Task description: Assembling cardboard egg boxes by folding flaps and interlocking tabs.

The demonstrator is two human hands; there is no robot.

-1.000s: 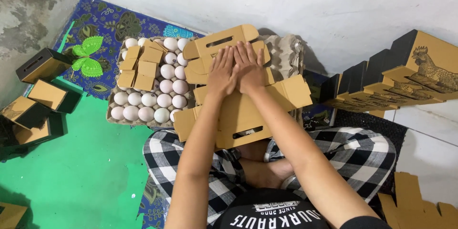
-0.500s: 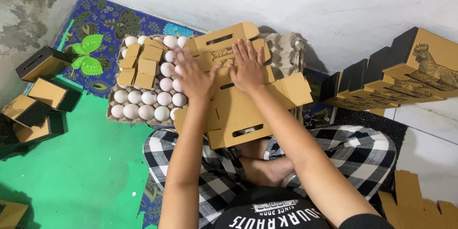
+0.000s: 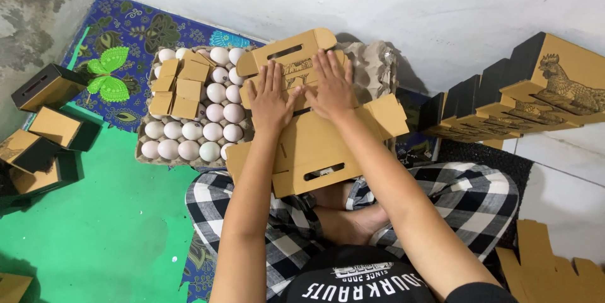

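A flat brown cardboard box blank with handle slots lies in front of me over my crossed legs. My left hand and my right hand press flat on its upper half, side by side, fingers spread and pointing away from me. To the left of the box sits a grey egg tray full of white eggs, with several small cardboard pieces lying on the eggs.
Empty grey egg trays lie behind the box by the white wall. Folded printed boxes are stacked at the right. Assembled black-sided boxes stand on the green floor at left. More cardboard blanks lie at bottom right.
My hands, first overlapped at the box's middle, have spread apart; the left hand slid left and both now lie flat side by side on the cardboard.
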